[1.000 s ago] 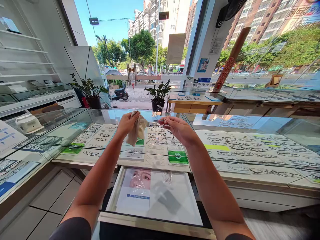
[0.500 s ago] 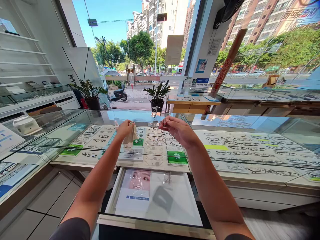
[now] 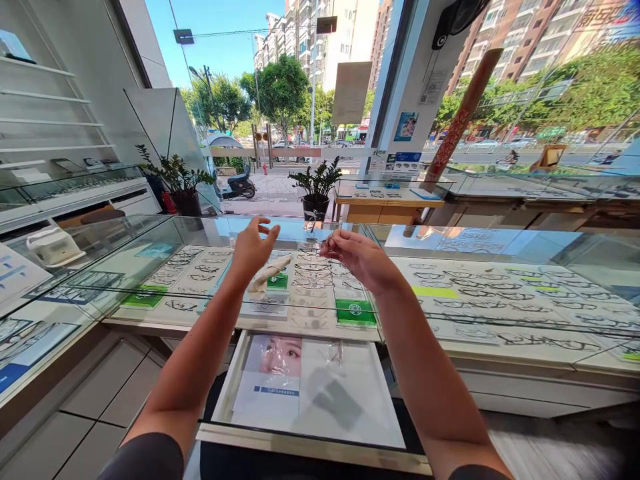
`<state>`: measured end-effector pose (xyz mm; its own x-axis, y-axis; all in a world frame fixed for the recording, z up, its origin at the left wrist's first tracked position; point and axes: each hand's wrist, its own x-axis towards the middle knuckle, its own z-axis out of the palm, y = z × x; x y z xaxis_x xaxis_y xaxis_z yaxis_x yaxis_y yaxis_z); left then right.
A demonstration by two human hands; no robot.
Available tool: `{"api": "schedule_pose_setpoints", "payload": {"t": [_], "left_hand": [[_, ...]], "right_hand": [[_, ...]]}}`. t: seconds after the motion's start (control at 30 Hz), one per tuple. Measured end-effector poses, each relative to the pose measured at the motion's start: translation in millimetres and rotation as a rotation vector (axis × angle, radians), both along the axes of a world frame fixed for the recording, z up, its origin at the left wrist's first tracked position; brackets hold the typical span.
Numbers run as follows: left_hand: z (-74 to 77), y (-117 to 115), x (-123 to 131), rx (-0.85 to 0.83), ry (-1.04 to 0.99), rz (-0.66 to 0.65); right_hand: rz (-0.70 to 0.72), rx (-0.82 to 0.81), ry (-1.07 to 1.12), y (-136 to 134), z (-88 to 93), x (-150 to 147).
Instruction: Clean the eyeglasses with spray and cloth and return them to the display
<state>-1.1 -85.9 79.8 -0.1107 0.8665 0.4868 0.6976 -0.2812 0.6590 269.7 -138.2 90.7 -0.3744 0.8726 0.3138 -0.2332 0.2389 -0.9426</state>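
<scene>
A person stands behind a glass counter (image 3: 210, 230) in an optician's shop, both arms stretched over its top. The right hand (image 3: 357, 257) pinches a thin wire-framed pair of glasses (image 3: 320, 241) between thumb and fingertips, holding it in the air above the middle of the counter. The left hand (image 3: 253, 247) hovers beside it with fingers spread and holding nothing; a crumpled beige cloth (image 3: 267, 273) lies on the glass just below that hand, apart from it. Rows of frames sit on display trays under the glass, and an open drawer (image 3: 305, 393) juts out from the near edge, holding a printed leaflet. The glasses look very light, springy and easily bent, with lenses that would smear at a touch; they seem best taken by the bridge or the temple arms. The cloth appears soft and limp.
</scene>
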Motion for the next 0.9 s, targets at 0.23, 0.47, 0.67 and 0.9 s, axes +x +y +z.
{"api": "schedule_pose_setpoints", "payload": {"t": [0.23,0.47,0.67,0.9], "left_hand": [[18.0,-34.9,11.5,0.567,0.200,-0.468],[24.2,-48.2,15.9,0.672,0.302,-0.563],[22.2,-46.1,12.5,0.692,0.330,-0.584],[28.9,-52.3,13.4,0.759,0.195,-0.502]], "right_hand": [[0.014,0.014,-0.041,-4.8,4.8,1.5],[0.092,0.043,-0.165,-12.0,9.2,6.3],[0.105,0.060,-0.197,-12.1,9.9,8.5],[-0.211,0.335,-0.136,-22.9,16.1,6.8]]}}
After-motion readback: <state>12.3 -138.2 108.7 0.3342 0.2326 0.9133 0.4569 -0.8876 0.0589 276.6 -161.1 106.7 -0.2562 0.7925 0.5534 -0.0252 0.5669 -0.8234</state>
